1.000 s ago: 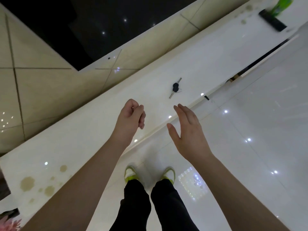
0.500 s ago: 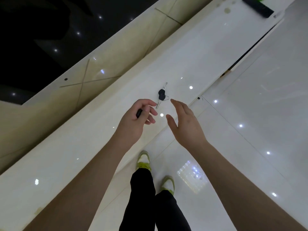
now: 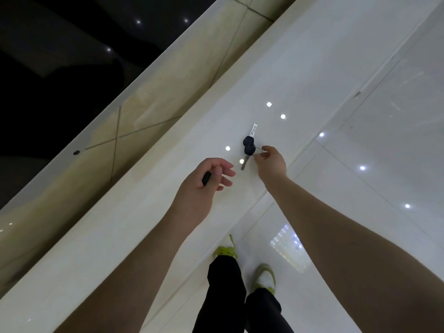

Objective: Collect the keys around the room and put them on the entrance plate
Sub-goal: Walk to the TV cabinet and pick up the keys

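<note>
R hand (image 3: 270, 164) is reaching fwd over the worktop (image 3: 300, 75), thumb & forefinger pinched on the thin wire ring (image 3: 259, 148) of the key bunch; other fingers curled under, can't see them well. The keys (image 3: 249, 146) lie flat on the white glossy worktop, just left of the R fingertips: two black heads one above the other, one silver blade pointing away toward the far end, the other blade pointing back toward the person, its tip near a ceiling-light reflection. Whether the bunch is lifted off the surface at all, can't tell.

L hand (image 3: 204, 181) hovers beside it, a little nearer the body & apart from the bunch. Thumb pressed against a small black object (image 3: 206, 178) held in the loosely curled fingers, prob. a key head but too little shows to be sure. Index & middle tips stick out toward the keys w/o touching them.

Worktop runs diagonally, w/ a beige tiled wall (image 3: 144, 121) along its far side & a dark glossy panel beyond. Below the edge: shiny white floor (image 3: 372, 164), black trousers (image 3: 223, 292), white-and-lime sneakers (image 3: 264, 278).
</note>
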`<action>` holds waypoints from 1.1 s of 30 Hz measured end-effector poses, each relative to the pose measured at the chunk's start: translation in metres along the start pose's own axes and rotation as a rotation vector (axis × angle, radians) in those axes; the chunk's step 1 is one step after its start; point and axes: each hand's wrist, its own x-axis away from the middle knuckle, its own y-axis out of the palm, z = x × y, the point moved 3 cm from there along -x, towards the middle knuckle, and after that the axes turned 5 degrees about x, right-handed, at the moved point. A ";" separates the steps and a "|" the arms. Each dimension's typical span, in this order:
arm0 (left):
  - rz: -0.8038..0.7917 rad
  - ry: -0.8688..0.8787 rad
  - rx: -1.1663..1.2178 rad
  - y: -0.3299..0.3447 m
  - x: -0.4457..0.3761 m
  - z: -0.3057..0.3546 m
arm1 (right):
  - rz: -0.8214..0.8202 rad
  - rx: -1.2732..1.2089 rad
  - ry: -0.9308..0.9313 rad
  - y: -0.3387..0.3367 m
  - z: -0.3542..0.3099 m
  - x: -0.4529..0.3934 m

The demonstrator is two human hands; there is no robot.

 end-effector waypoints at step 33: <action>-0.397 -0.120 0.108 0.092 0.070 0.156 | -0.121 0.256 -0.697 -0.222 -0.120 0.253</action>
